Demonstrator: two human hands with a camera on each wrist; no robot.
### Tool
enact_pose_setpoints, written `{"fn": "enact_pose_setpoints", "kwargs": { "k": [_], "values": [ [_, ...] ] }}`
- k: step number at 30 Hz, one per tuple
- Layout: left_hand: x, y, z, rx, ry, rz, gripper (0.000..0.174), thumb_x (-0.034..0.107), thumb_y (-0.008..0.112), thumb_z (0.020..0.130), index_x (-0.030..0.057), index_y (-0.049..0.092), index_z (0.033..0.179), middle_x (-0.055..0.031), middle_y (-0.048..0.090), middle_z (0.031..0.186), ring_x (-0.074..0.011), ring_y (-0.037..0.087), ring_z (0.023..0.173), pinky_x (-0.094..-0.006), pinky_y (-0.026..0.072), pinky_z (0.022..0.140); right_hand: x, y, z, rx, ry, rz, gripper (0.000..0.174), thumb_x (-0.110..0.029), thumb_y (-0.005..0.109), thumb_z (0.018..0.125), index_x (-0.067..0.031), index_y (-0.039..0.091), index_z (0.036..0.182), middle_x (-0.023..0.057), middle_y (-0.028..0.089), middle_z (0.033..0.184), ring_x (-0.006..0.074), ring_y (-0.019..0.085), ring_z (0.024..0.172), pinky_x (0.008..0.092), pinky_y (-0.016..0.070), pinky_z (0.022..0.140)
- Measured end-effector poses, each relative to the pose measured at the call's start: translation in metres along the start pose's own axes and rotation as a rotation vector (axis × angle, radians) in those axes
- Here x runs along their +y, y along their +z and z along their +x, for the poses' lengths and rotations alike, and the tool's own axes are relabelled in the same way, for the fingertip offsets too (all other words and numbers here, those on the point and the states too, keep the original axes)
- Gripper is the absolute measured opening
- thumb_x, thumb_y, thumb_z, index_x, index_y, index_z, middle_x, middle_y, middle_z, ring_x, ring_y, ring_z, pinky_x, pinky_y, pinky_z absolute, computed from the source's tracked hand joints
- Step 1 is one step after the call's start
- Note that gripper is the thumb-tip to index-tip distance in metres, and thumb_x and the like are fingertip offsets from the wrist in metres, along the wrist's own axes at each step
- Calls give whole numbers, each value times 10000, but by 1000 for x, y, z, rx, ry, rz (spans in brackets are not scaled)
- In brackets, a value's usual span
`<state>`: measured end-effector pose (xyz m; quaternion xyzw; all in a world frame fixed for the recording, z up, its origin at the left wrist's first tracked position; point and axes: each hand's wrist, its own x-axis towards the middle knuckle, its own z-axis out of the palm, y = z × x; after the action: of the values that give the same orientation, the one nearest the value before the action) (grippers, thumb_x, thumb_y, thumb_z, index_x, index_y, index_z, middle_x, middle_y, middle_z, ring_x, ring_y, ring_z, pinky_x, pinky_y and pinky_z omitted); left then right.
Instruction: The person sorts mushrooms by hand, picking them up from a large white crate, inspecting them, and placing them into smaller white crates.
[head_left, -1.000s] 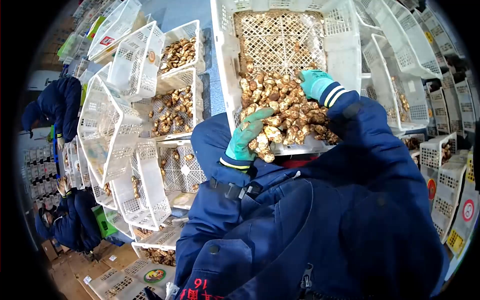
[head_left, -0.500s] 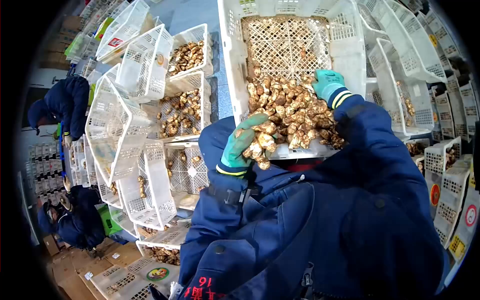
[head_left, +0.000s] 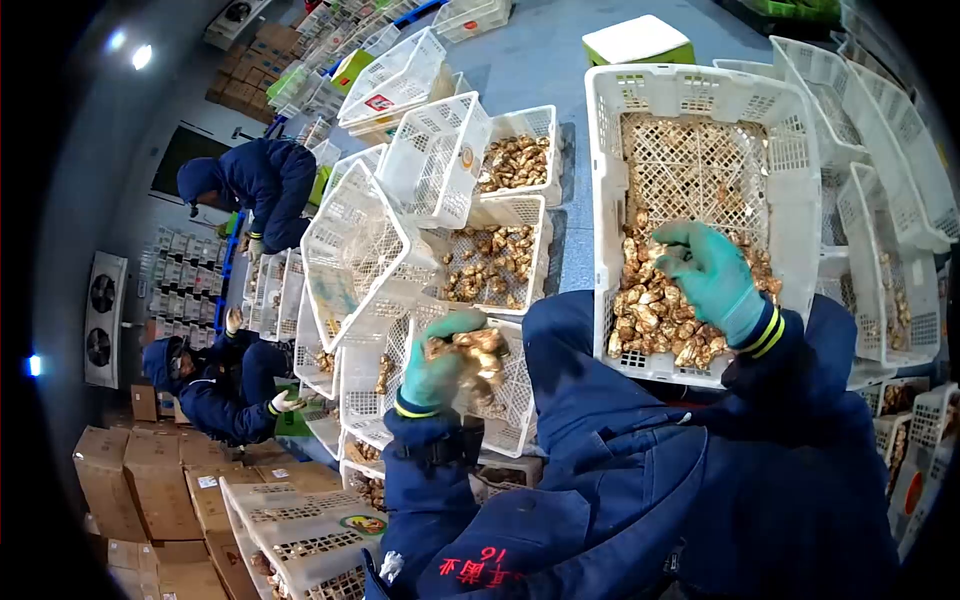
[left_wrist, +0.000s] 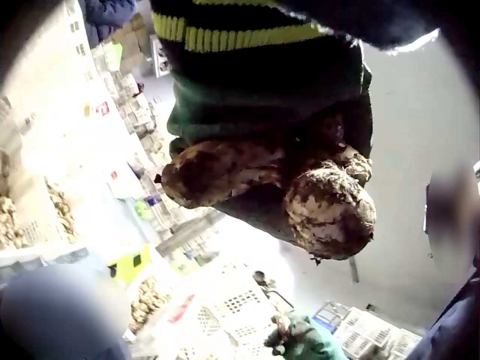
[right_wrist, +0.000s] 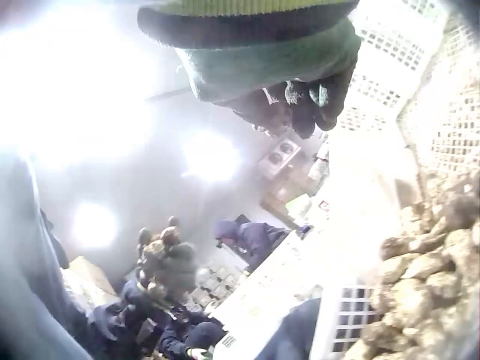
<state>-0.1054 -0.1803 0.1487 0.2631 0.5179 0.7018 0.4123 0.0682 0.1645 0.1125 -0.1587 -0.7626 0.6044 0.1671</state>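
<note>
While the left hand (head_left: pixel 428 376) grips mushrooms (left_wrist: pixel 331 214), right hand (head_left: pixel 716 278) curled over a white crate (head_left: pixel 607 165) — grasp unclear.

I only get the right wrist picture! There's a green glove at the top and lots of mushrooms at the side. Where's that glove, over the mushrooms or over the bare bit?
Observer: In the head view, the right hand appears over the mushrooms at the near end of the crate.
Operator: And the other one? It's too blurry for me!
Observer: The left wrist view shows the left hand holding at least a long mushroom and a round-ended mushroom, both dirty.
Operator: Ooh! What's past the far end?
Observer: The head view shows a green box with a white top there.
</note>
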Motion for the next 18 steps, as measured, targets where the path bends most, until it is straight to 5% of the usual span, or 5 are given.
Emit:
{"fn": "enact_pose_setpoints", "kwargs": {
  "k": [2, 4, 10, 13, 18],
  "values": [
    [-6, 41, 31, -28, -1, -34, 589, 261, 690, 863, -64, 506, 1318, -190, 656, 1145, -267, 663, 1024, -370, 540, 906, -36, 20, -7, -27, -120, -41, 296, -96, 688, 860, 5, 606, 1127, 114, 651, 941, 204, 652, 838, 338, 532, 742],
    [-37, 66, 60, -71, -49, -26, 707, 350, 669, 872, -43, 418, 1404, -212, 600, 1244, -308, 632, 1105, -422, 531, 938, -35, 33, -10, 101, -520, -220, 248, -134, 699, 850, -28, 634, 1064, 143, 652, 940, 315, 648, 860, 400, 518, 760],
    [-79, 113, 107, -206, -31, -78, 655, 336, 634, 926, 3, 403, 1441, -87, 574, 1295, -174, 550, 1174, -319, 437, 996, -49, 13, -12, -49, -604, -453, 180, -143, 647, 803, -110, 661, 979, 99, 630, 877, 306, 599, 820, 428, 457, 750],
    [-83, 127, 111, -197, -54, -146, 578, 253, 618, 941, 17, 417, 1428, -64, 531, 1324, -157, 507, 1204, -314, 387, 1046, -35, 25, -16, 109, -674, -764, 95, -171, 634, 769, -130, 614, 852, 49, 604, 900, 271, 583, 855, 432, 431, 717],
    [-101, 128, 98, -111, 145, -240, 587, 342, 549, 962, 30, 407, 1439, -112, 505, 1384, -216, 493, 1281, -368, 378, 1100, -39, 30, -17, -30, -566, -761, 255, -123, 608, 816, -62, 652, 1060, 92, 635, 1082, 310, 594, 976, 433, 459, 845]
  ]
}}
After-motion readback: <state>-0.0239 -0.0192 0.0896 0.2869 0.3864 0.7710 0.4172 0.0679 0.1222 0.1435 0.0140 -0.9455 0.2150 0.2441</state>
